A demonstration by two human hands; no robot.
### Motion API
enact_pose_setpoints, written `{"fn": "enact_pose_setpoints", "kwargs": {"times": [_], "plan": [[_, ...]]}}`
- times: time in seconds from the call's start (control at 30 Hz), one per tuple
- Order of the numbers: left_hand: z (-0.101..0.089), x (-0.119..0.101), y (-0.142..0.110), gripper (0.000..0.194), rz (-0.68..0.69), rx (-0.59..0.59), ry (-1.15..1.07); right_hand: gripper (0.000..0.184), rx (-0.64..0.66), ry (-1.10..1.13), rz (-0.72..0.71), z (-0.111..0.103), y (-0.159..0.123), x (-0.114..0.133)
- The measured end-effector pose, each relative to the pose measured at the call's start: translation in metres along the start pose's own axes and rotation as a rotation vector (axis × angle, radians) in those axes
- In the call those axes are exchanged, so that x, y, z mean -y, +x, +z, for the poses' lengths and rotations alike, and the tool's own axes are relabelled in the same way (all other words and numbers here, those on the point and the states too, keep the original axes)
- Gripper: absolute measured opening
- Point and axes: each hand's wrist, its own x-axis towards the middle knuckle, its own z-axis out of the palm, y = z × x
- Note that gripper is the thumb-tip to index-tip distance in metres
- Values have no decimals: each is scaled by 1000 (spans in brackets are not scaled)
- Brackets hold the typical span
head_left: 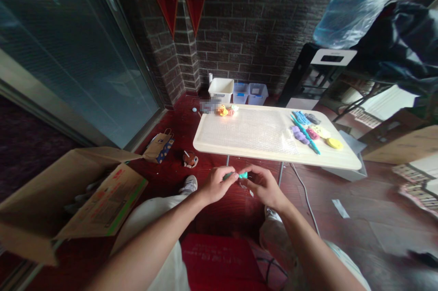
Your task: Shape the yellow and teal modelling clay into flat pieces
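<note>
My left hand (pixel 217 184) and my right hand (pixel 263 186) meet in front of me, below the near edge of a low white table (pixel 273 156). Both pinch a small teal lump of clay (pixel 242 175) between their fingertips. On the table's right side lie several flat clay pieces: blue (pixel 301 117), purple (pixel 300 135), pink (pixel 312 133), pale yellow (pixel 320 131) and yellow (pixel 334 143), with a thin teal stick (pixel 305 135) across them. A small orange and yellow clay figure (pixel 226 110) stands at the table's far left corner.
An open cardboard box (pixel 68 195) lies on the red floor at my left. A small paper bag (pixel 159 146) and a little brown object (pixel 190 159) sit near the glass door. White and clear bins (pixel 236 91) stand by the brick wall. A cable (pixel 304 195) runs under the table.
</note>
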Motion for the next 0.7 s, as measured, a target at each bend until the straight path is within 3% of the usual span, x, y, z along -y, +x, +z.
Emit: {"fn": "enact_pose_setpoints", "kwargs": {"times": [0.17, 0.4, 0.6, 0.7], "plan": [[11, 6, 1, 33, -182, -48, -267, 22, -63, 82, 9, 3, 0, 4], [3, 7, 6, 26, -298, -235, -572, 24, -392, 323, -8, -29, 8, 2], [-3, 0, 9, 41, -336, -209, -707, 26, -315, 475, 147, -19, 8, 2], [0, -1, 8, 37, -350, -181, -719, 20, -289, 531, 186, -12, 9, 0]]}}
